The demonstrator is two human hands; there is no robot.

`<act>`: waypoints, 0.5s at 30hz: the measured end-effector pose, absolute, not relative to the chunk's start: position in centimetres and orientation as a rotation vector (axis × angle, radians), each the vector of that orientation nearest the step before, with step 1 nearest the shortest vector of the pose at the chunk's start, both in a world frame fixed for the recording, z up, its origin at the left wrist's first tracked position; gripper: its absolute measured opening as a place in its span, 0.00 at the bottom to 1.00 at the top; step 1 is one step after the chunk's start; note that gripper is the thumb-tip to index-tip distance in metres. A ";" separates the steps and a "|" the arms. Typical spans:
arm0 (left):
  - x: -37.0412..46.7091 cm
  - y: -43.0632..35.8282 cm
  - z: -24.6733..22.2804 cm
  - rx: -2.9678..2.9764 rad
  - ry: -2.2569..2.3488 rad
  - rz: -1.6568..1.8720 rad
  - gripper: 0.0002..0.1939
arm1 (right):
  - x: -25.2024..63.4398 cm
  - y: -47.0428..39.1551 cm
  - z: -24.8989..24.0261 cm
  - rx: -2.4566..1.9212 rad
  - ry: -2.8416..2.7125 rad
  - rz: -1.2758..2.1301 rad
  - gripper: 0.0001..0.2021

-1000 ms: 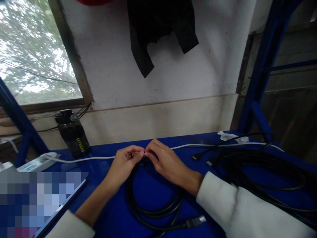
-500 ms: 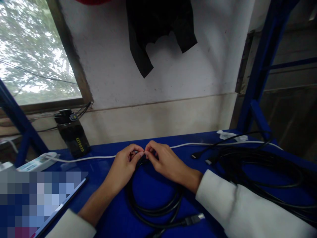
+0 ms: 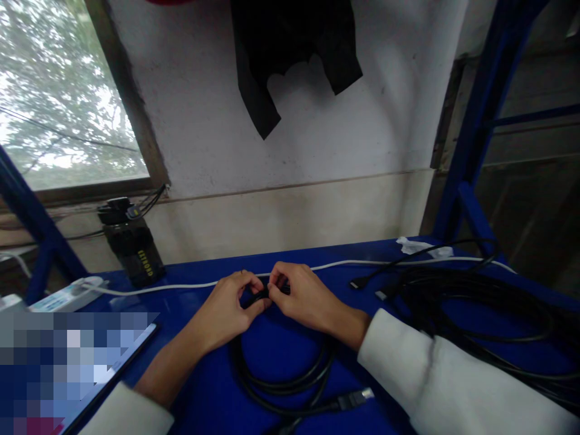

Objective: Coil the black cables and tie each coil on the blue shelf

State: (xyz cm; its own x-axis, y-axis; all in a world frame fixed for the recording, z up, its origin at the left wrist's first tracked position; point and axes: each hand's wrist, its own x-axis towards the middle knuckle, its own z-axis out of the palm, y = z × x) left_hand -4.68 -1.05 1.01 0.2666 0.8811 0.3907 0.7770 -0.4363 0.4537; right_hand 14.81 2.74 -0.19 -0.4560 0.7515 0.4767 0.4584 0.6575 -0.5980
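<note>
A coiled black cable [image 3: 290, 385] lies on the blue tabletop, its far side gathered between my hands. My left hand [image 3: 233, 302] grips that far bundle, thumb in front and fingers behind. Close against it, my right hand [image 3: 296, 294] pinches at the same spot; anything small between its fingertips is too hidden to make out. Toward the front, one end of the coil shows a plug with a metal tip [image 3: 356, 399], which looks like an HDMI connector. Another dark end is cut off by the bottom edge.
More black cables [image 3: 475, 308] lie coiled at the right, with two plugs pointing left. A white cord [image 3: 172, 288] runs behind my hands from a power strip [image 3: 67, 294]. A dark bottle [image 3: 133, 248] stands at the back left, and a pixelated screen [image 3: 77, 368] is at the near left.
My left thumb has slid down and the left fingers have opened wider around the bundle. My right fingertips have shifted slightly right and down. The coil stays in place.
</note>
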 end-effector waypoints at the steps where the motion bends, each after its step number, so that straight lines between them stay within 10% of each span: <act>1: -4.7 -1.1 1.0 2.351 1.568 0.899 0.05 | 14.8 2.8 -0.2 -0.941 -2.129 0.494 0.04; 15: -5.4 -0.7 0.4 2.337 1.537 0.782 0.06 | 14.8 2.6 -0.5 -0.936 -2.187 0.334 0.02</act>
State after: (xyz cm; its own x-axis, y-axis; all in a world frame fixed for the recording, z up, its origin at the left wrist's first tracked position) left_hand -5.35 -0.65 0.38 0.3045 0.9030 0.3030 0.7766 -0.4196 0.4700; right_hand 14.76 2.62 -0.52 -0.4749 0.7105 0.5193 0.5230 0.7024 -0.4828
